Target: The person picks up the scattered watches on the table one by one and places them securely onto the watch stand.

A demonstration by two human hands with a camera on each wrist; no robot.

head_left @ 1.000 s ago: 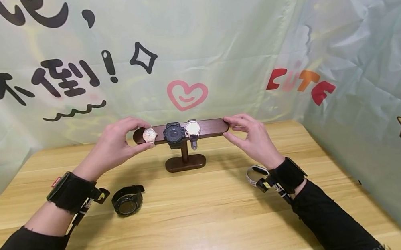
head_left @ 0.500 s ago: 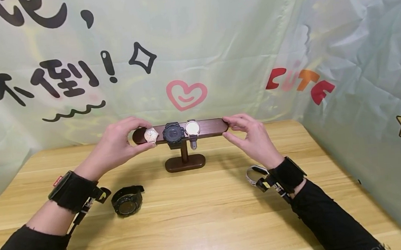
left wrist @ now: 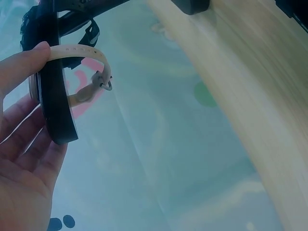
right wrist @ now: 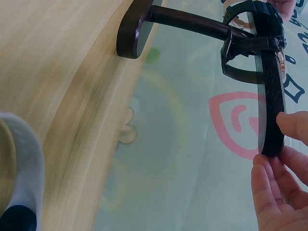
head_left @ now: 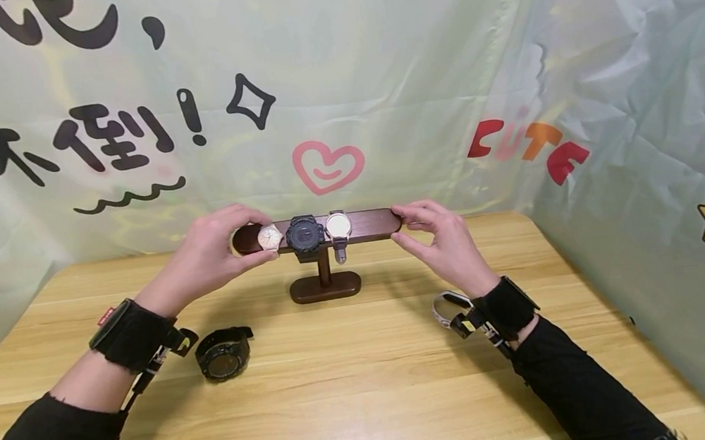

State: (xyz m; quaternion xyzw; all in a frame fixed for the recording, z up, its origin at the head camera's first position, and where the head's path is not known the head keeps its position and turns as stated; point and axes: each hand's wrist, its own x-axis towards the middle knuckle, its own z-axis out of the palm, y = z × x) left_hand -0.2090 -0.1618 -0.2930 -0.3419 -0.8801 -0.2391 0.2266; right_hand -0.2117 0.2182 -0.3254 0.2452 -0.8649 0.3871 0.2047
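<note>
A dark wooden watch stand [head_left: 373,224] stands near the back of the table, with 3 watches around its bar. Thumb and fingers of my left hand [head_left: 211,244] pinch the watch with the pale strap [head_left: 270,237] near the bar's left end. In the left wrist view that strap [left wrist: 72,51] loops loosely behind the bar. A chunky black watch [head_left: 305,235] sits mid-bar, and a light-dialled watch with a dark strap [head_left: 338,226] is just right of it. My right hand [head_left: 439,233] grips the bar's right end between thumb and fingers.
Another black watch [head_left: 224,354] lies on the wooden table [head_left: 369,388] at front left. A smart band with a pale strap [head_left: 444,309] lies beside my right wrist. A printed cloth [head_left: 417,100] hangs behind the table and along its right side.
The pale-strapped watch has slid slightly right along the bar with my left hand, closer to the black watch. My right hand stays at the bar's right end.
</note>
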